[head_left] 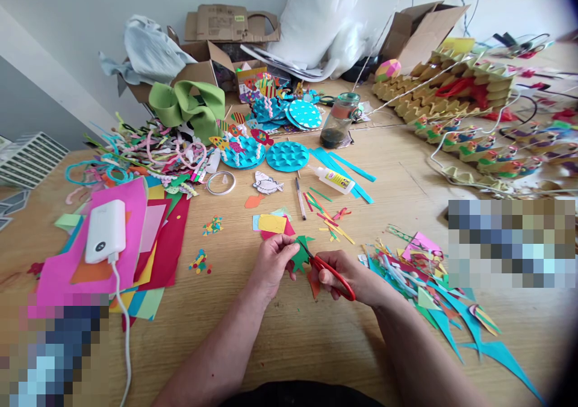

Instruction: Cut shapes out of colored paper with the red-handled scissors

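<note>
My left hand point(274, 264) pinches a small piece of green paper point(300, 256) with a jagged outline. In my right hand point(345, 271) are red-handled scissors point(339, 283), their blades reaching to the green paper's right edge. Just below the scissors shows a bit of orange paper point(313, 286). Beyond my hands lie yellow and red paper pieces point(272, 223), a pen point(300, 198), thin coloured paper strips point(332, 215) and a glue bottle point(333, 179) on its side. A fish cutout point(267, 183) rests above an orange paper fish point(254, 201).
Coloured paper sheets with a white power bank point(105, 231) and its cable lie at left. Paper scraps point(419, 274) are heaped at right. Blue scalloped discs point(287, 156), a glass jar point(340, 120), pipe cleaners point(153, 148) and egg cartons point(451, 88) stand farther back.
</note>
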`<state>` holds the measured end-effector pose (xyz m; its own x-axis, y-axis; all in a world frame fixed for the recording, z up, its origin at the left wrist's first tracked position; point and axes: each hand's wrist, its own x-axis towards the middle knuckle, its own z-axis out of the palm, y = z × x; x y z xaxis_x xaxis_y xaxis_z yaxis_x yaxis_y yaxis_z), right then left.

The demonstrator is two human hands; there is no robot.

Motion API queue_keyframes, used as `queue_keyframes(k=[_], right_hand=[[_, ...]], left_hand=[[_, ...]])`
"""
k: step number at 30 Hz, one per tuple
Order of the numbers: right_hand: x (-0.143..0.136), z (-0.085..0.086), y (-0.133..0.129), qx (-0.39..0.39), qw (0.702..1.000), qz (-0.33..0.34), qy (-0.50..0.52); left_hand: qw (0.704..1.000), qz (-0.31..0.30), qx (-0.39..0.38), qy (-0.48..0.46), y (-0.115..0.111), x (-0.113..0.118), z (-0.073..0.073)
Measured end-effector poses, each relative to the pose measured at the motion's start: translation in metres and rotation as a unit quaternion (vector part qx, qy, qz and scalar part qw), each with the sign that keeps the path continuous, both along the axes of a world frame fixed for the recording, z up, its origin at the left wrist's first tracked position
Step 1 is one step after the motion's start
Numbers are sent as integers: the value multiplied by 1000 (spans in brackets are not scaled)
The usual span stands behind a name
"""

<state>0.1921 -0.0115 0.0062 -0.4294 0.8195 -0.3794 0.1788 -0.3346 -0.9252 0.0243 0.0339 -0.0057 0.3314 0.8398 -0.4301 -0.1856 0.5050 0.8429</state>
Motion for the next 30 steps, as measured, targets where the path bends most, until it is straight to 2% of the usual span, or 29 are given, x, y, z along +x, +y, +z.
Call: queue_keyframes(k=[17,30], right_hand=[[2,-2,-1,2,1000,8,6],[2,-6,-1,-2,1000,-3,13]], left_hand=[[1000,-24,11,15,0,-1,-2],[1000,-12,4,4,0,-1,-2]])
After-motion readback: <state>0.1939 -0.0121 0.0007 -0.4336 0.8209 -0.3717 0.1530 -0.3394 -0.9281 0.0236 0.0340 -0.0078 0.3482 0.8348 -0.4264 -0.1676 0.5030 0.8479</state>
